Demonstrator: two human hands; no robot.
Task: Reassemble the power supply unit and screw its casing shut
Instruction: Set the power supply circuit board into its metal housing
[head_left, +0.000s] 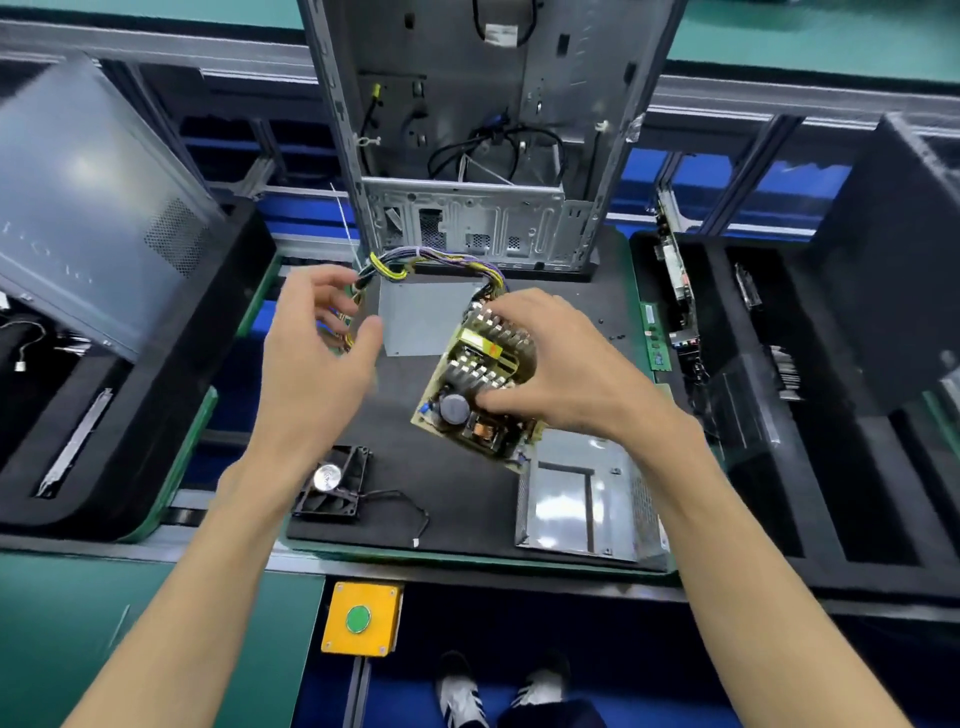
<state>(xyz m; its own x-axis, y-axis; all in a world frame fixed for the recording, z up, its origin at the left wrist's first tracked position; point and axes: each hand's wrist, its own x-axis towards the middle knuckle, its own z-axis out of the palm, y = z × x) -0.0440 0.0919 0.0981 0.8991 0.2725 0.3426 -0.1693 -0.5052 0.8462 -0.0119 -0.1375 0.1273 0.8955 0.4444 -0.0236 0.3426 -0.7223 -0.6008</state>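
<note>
1. The power supply circuit board (475, 395) is tilted above the black mat (415, 483), gripped from above by the right hand (561, 364), whose fingers curl over the heatsinks while the thumb presses near the round capacitor.
2. The board's wire bundle (431, 257) arcs from beyond the right fingertips across to the left hand (317, 348). That hand's fingers are loosely curved with the thumb apart from them, and the wires run behind the fingers; whether it actually holds them cannot be told.
3. A grey metal casing cover (421, 319) lies flat on the mat between the two hands, partly under the board.
4. The casing base (582, 499), an open metal shell, sits just under the right wrist.
5. A black cooling fan (332, 486) with its cable lies beside the left wrist.
6. An open computer case (478, 156) stands beyond both hands.
7. A yellow box with a green button (361, 618) is between the forearms, nearer the person.
</note>
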